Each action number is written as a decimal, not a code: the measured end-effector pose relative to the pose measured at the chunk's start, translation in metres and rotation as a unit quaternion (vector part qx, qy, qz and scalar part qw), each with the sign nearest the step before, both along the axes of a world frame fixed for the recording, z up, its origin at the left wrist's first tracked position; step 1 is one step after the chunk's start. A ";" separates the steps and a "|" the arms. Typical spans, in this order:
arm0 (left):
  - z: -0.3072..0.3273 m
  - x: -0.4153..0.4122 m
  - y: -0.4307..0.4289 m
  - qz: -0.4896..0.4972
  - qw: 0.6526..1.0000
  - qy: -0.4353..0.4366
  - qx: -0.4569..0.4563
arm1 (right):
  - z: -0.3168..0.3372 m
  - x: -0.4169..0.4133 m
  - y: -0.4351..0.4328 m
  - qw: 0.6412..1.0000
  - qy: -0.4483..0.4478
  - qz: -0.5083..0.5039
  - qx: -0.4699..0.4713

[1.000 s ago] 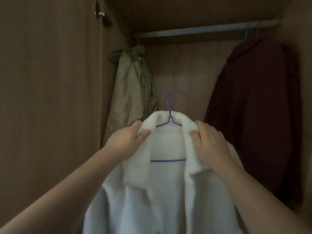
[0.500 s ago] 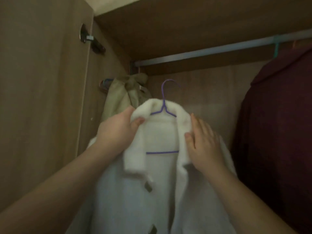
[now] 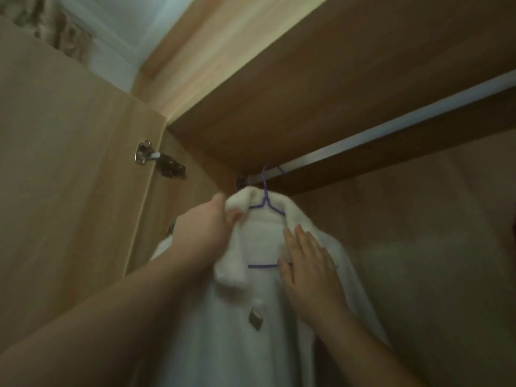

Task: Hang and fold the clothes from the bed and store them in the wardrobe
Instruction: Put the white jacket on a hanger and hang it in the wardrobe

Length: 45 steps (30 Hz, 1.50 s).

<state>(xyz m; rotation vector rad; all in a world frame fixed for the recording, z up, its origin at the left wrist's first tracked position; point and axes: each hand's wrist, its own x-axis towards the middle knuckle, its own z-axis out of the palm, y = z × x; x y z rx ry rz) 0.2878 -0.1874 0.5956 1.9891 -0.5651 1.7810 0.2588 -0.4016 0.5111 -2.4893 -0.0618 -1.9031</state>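
Wood-grain laminate fills the left of my feed: the open wardrobe door [image 3: 69,191], with its metal hinge [image 3: 145,153] at the edge where it meets the cabinet side. Just right of that, the left hand [image 3: 203,230] is up high and grips the left side of the collar of the white fleece coat [image 3: 223,344], thumb on the front and fingers wrapped behind the pile. I read that grip as the one carrying the weight and steering the garment, since it sits close under the hook.

The coat is on a purple wire hanger [image 3: 265,192], whose shoulder wires and lower bar show in the open neck. The whole thing is inside the wardrobe, at the left end of the compartment. The hook reaches the hanging rail [image 3: 391,127] right by its bracket. Blur stops me telling whether it is seated over the rail or only touching it. Lower on the front, 1 dark toggle button [image 3: 255,319] hangs undone.

Further right, the right hand [image 3: 310,269] lies flat on the right lapel, fingers straight and together, gripping nothing. I judge it is there to steady the front and stop the coat swinging or slipping off the thin wire. Past it, the rail runs up to the right under the top panel, with the brown back panel [image 3: 418,233] behind. I judge the hanging step is close to done for this garment.
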 end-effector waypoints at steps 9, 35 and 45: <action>0.064 0.037 -0.022 0.045 0.998 -0.046 -0.005 | 0.066 0.070 -0.008 0.999 -0.025 0.029 0.018; -0.105 0.003 -0.061 0.065 0.977 0.002 0.204 | -0.060 0.001 -0.023 0.995 0.062 -0.068 0.035; -0.290 -0.069 -0.035 -0.213 0.938 0.129 0.241 | -0.217 -0.165 0.046 0.957 0.140 -0.226 0.120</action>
